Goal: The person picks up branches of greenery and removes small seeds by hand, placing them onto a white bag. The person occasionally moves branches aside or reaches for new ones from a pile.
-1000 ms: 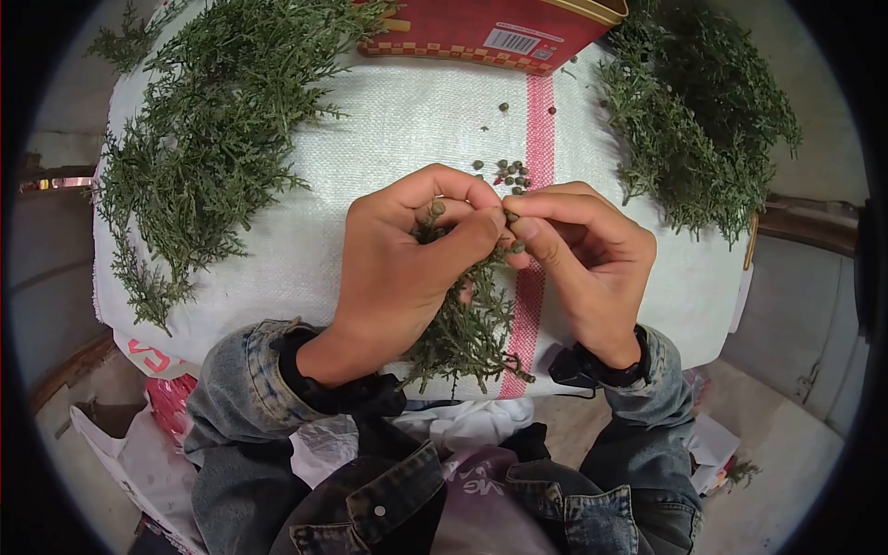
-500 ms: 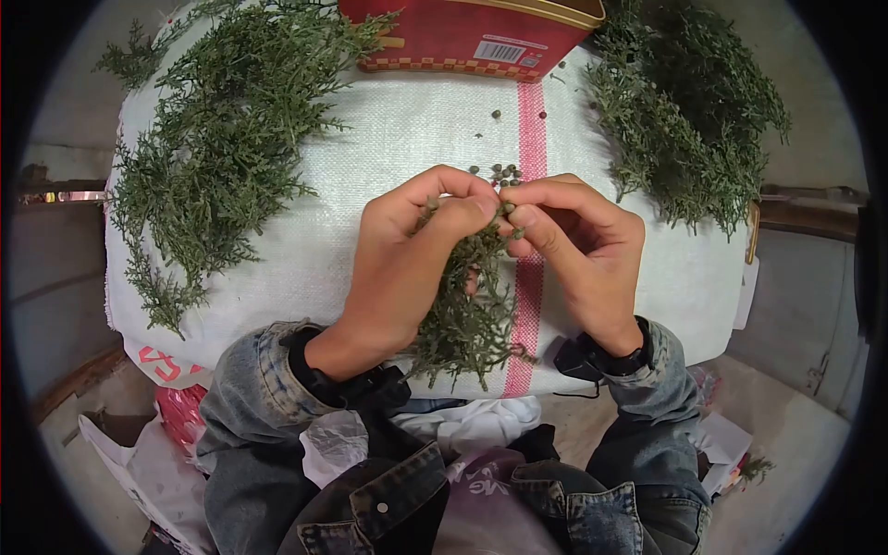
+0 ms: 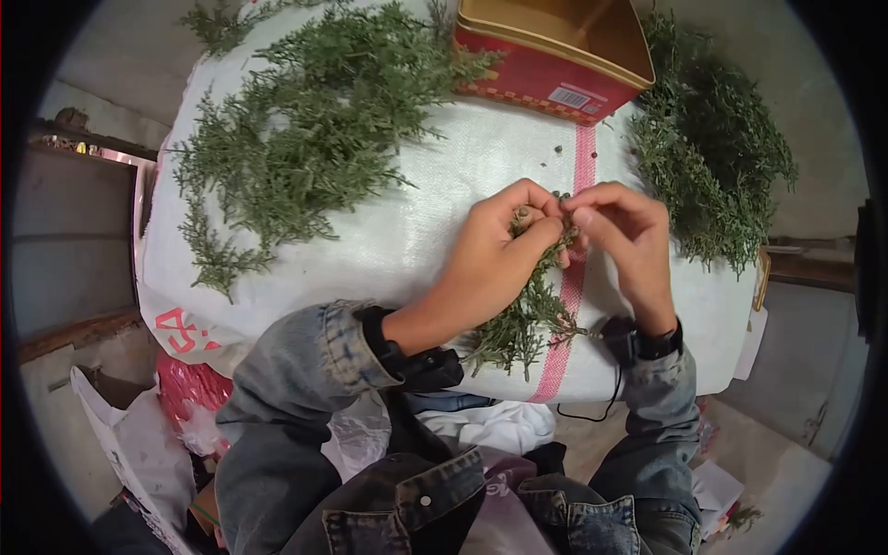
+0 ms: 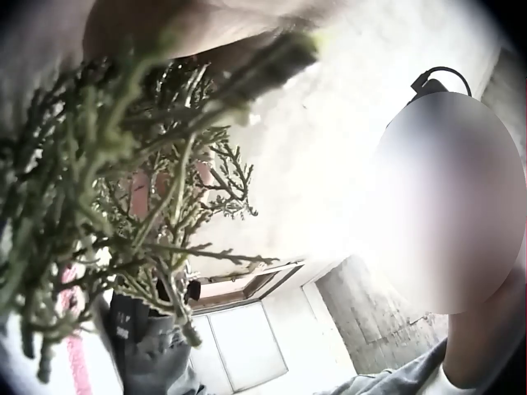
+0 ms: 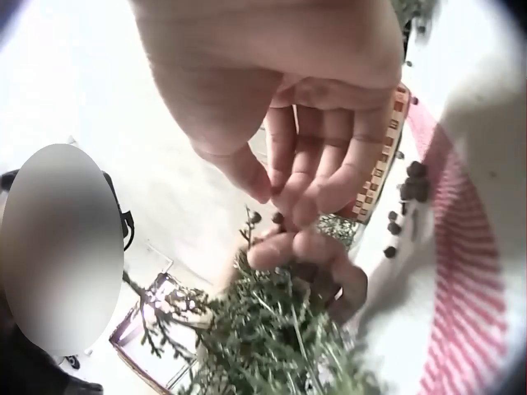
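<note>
My left hand grips a green evergreen sprig, whose leafy part hangs below the palm toward the front edge. Small round brownish cones poke out by the left fingertips. Close against them, my right hand has its thumb and index fingertip together, pinching at a small round cone on the sprig. In the right wrist view the other right fingers are curled loosely. Several loose cones lie on the white woven cloth, mostly hidden behind my hands in the head view.
A red tin box with a gold inside stands open at the back. Leafy evergreen branches are heaped at the left, and another heap lies at the right. A pink stripe runs along the cloth. Bags sit below at the left.
The head view has shifted, so the hands, tin and left heap appear further right and more of the tin's inside shows. Both hands keep working at the sprig's cones.
</note>
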